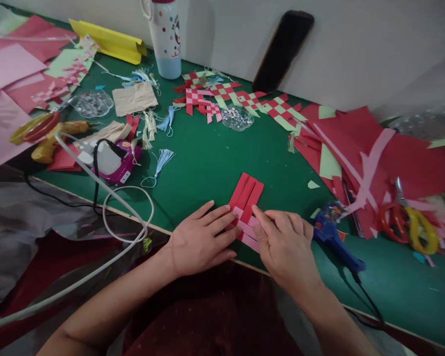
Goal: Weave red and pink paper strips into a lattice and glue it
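Near the close edge of the green table [211,158], between both hands, lay the red-and-pink paper weave [247,190], its red strips pointing to the far side, pink ones running to the right. Left hand [203,240] lay flat, fingers loosely spread, tips resting on the weave's left side, gripping nothing. Right hand [289,242] had forefinger extended and other fingers curled, forefinger and thumb at the weave's right side; couldn't tell if they pinched a strip. Label on the magenta socket box [115,168], left, too small to read; dotted bottle [165,42], far left, had unclear printed marks. Part of the weave was hidden under fingers; bottle top and far-left pink sheets [13,69] were cut off by the frame.
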{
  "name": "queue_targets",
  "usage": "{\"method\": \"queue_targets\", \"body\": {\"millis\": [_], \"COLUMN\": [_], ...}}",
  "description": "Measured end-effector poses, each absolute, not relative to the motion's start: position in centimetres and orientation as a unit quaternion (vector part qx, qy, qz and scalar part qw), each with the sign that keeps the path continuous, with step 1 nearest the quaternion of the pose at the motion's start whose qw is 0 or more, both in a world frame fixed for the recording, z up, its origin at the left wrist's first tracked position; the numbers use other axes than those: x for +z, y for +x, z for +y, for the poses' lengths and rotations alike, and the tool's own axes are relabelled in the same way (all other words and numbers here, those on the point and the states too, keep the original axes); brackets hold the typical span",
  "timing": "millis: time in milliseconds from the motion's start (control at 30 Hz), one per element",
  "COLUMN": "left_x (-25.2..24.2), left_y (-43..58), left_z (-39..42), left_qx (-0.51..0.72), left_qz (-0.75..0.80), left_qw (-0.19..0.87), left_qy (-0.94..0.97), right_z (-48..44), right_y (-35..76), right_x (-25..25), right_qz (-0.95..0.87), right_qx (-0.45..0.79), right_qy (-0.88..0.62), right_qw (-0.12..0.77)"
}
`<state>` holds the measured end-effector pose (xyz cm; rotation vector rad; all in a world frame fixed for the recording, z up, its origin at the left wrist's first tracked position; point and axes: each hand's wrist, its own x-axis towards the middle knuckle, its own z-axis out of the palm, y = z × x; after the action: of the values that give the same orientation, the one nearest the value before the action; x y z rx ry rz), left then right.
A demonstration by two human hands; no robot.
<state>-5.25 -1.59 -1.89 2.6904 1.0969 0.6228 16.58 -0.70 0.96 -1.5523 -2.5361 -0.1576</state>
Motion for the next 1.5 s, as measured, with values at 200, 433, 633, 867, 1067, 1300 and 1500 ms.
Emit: {"method": "queue_targets", "body": {"millis": [200,433,633,867,1067,1300,1500], "left_x": [-2.0,-2.0,-1.9,-1.3,-0.3,-0.9,-0.7], "left_y": [-5.2,-5.2,-5.2,-5.3,-4.6,-2.8,-2.6], "left_z": [-1.7,-1.6,-1.7,-1.8,-1.7,-1.7,-2.0], "left_qx": [0.206,0.200,0.204,0.187,0.173,0.120,0.079], "left_qz": [0.373,0.370,0.372,0.374,0.396,0.392,0.406], "left_qw": [0.094,0.087,0.078,0.082,0.046,0.029,0.025], "left_qy": [0.900,0.903,0.902,0.905,0.901,0.912,0.910], "right_z": [-1.2,-1.2,-0.6,-2.2,-4.7,-6.2,-6.6], "right_y": [15.7,14.3,16.4,20.1,22.2,23.2,23.5], "right_x": [1.0,1.6,1.2,1.5,0.4,0.0,-0.3], "right_qz": [-0.865,-0.873,-0.862,-0.816,-0.813,-0.810,-0.806], "right_qx": [-0.052,-0.085,-0.026,-0.018,-0.018,-0.012,-0.015], "right_qy": [-0.495,-0.476,-0.500,-0.556,-0.541,-0.532,-0.527], "right_qw": [0.068,0.057,0.079,0.154,0.215,0.247,0.268]}}
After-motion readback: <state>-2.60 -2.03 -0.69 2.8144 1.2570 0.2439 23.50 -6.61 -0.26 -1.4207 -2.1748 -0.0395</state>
